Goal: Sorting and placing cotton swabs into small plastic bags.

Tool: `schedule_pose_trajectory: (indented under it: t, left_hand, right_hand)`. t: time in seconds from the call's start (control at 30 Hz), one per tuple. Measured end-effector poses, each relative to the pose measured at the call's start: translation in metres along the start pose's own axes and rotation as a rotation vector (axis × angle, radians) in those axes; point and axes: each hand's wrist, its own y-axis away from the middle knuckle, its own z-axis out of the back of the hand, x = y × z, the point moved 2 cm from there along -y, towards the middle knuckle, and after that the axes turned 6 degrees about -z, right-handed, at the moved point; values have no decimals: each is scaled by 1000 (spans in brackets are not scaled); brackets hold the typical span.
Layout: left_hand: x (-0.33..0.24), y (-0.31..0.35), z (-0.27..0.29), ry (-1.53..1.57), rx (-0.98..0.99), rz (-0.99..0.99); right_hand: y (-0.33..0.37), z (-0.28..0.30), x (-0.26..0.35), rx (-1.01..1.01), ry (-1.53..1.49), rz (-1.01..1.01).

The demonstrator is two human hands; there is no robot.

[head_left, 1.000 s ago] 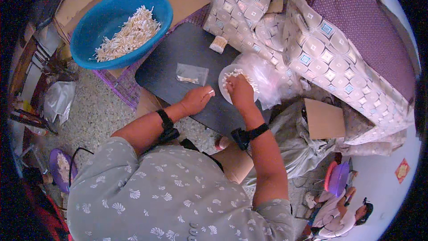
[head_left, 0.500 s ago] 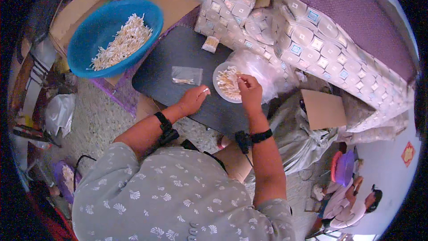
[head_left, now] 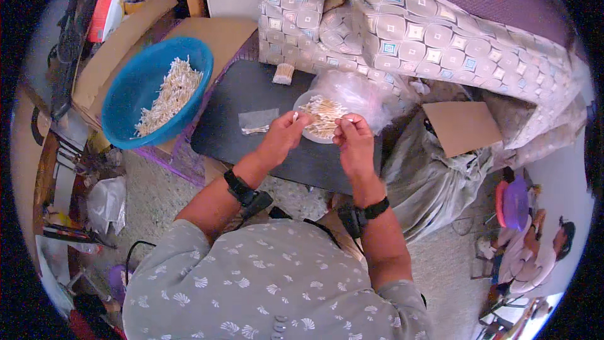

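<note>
Over the left edge of a white bowl [head_left: 319, 140] full of cotton swabs [head_left: 324, 108], my left hand [head_left: 282, 140] is closed in a pinch, with a white swab tip showing above its fingers. My right hand [head_left: 354, 141] pinches at the bowl's right side; whatever is between its fingertips is too small to make out. Left of my left hand, a clear plastic bag [head_left: 258, 118] lies flat on the dark tabletop [head_left: 223, 101], with a few swabs [head_left: 255, 130] at its lower edge. A packed bundle of swabs [head_left: 284, 74] rests at the table's far edge.
A large blue basin [head_left: 116, 116] of loose swabs stands on cardboard at the left. Behind the bowl lies a heap of clear plastic [head_left: 358, 97], against a patterned sofa [head_left: 428, 44]. An open cardboard flap [head_left: 462, 127] is to the right. Another person [head_left: 528, 252] sits far right.
My left hand has moved right and up to the bowl's edge, near my right hand. The right hand stays at the bowl's right side. The whole view has shifted and turned slightly.
</note>
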Motion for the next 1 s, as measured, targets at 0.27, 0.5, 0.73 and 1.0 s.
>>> schedule_pose_trajectory:
  t: [0.27,0.5,0.73,1.0]
  left_hand:
    - [-10,-2,-13,206,93,-103]
    - [-17,4,-19,127,47,-144]
    - [-28,11,-19,54,80,-183]
    - [-28,16,-22,87,76,-145]
  right_hand:
    - [14,-6,1,89,-41,41]
    - [22,-5,2,70,-26,81]
    - [26,-6,3,49,-31,82]
    - [30,-9,10,90,-49,111]
